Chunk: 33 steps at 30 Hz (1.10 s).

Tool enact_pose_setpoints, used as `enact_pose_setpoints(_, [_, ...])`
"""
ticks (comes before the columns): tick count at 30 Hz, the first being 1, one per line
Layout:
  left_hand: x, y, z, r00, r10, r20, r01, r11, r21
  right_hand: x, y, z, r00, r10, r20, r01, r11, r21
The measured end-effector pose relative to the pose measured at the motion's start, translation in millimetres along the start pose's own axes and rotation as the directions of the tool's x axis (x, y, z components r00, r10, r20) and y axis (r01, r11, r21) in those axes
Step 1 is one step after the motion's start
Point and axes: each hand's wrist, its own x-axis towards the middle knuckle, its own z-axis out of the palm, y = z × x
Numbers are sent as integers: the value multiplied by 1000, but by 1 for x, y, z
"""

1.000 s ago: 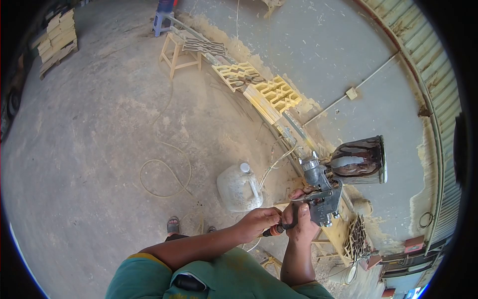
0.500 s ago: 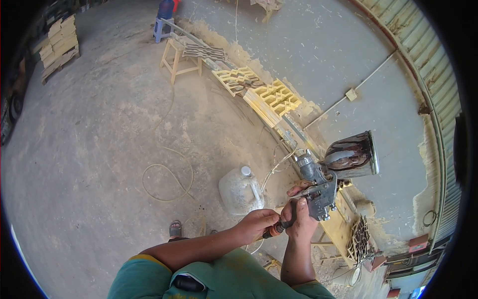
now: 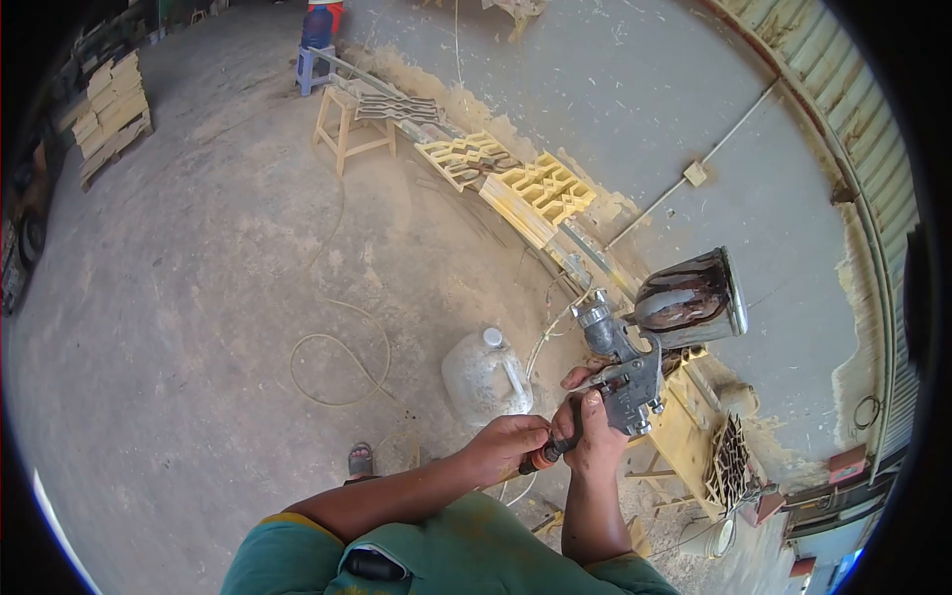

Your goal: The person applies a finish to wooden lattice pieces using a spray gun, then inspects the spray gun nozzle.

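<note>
A metal spray gun [image 3: 625, 382] with a paint-stained cup [image 3: 691, 297] on top is held in my right hand [image 3: 595, 426], fingers wrapped round its handle. The cup is tilted, its lid end toward the right. My left hand [image 3: 508, 444] is closed at the orange-and-black hose coupling [image 3: 543, 457] below the handle, thumb and fingers pressed together. How much of the coupling lies inside those fingers is partly hidden. Just beyond my hands, a whitish plastic jug [image 3: 484, 382] with a white cap stands on the floor.
Yellow lattice panels [image 3: 540, 195] lean along rails by the grey wall [image 3: 595, 99]. A wooden stool [image 3: 342, 129] carries dark lattice pieces. A pale hose [image 3: 387, 347] loops across the floor. At right are a yellow bench [image 3: 679, 436], a bucket [image 3: 709, 540] and dark lattice pieces [image 3: 731, 461].
The spray gun and both hands have shifted slightly left in view, with the cup a little higher. The grips look the same. The whole scene has moved slightly as the camera turned.
</note>
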Motion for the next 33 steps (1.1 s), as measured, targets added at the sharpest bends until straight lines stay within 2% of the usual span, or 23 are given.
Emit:
enact_pose_setpoints(6, [-4, 3, 5, 1000, -4, -18, 5, 1000, 26, -2, 0, 0, 999, 24, 26, -24, 1000, 12])
enact_pose_setpoints(9, [-5, 4, 8, 999, 38, -16, -36, 993, 115, -5, -2, 3, 998, 12, 57, -16, 997, 78])
enact_pose_setpoints(12, [-7, 6, 9, 994, 106, -27, -92, 942, 322, -6, -10, 10, 1000, 8, 17, -9, 1000, 17])
enact_pose_setpoints(21, [-5, 7, 7, 981, 194, 26, -179, 834, 521, -6, -4, -4, 996, 56, 68, -59, 997, 56])
enact_pose_setpoints(24, [-5, 8, 11, 981, 182, 62, -187, 828, 528, -4, -12, -3, 993, 53, 107, -55, 998, 12])
enact_pose_setpoints(27, [-4, 3, 11, 972, 221, 77, -227, 809, 542, -5, -17, -4, 989, 70, 130, -83, 992, 97])
enact_pose_setpoints(33, [2, -2, 12, 971, 238, 20, -199, 758, 621, -3, -16, -17, 989, 101, 108, -105, 994, 39])
